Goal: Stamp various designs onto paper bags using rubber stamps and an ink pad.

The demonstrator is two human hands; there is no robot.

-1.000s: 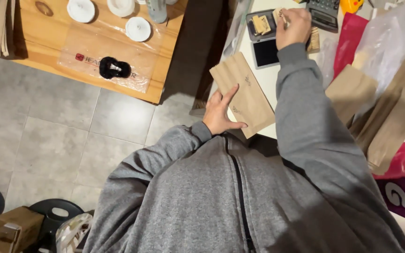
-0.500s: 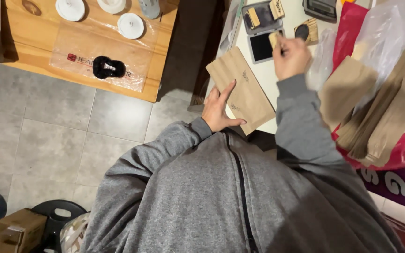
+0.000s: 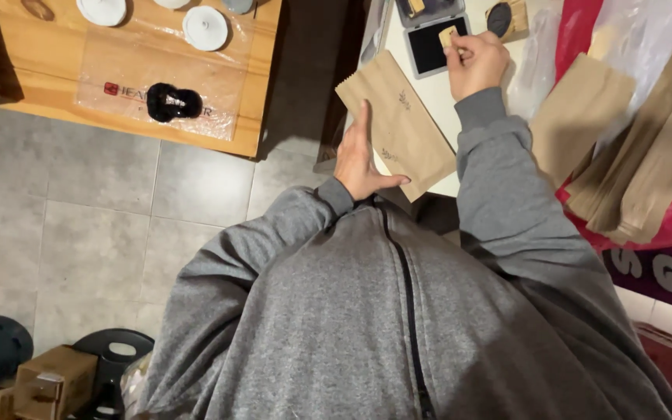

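Note:
A flat brown paper bag (image 3: 398, 124) lies on the white table (image 3: 445, 101), bearing small dark stamped marks. My left hand (image 3: 361, 159) rests flat on its near left edge, fingers together, thumb across the bag's lower corner. My right hand (image 3: 474, 61) is closed around a small wooden stamp (image 3: 449, 35), held just above the dark ink pad (image 3: 437, 45) in its open grey case. Both arms wear grey sleeves.
A stack of brown paper bags (image 3: 631, 148) lies on red plastic at the right. A second wooden stamp (image 3: 507, 17) sits beyond the pad. To the left stands a wooden table (image 3: 56, 85) with white lids, a clear plastic bag and a black fluffy object (image 3: 173, 101). Grey tile floor below.
My right hand has come back from the far side of the table toward the ink pad with the stamp. My left hand has stayed on the bag.

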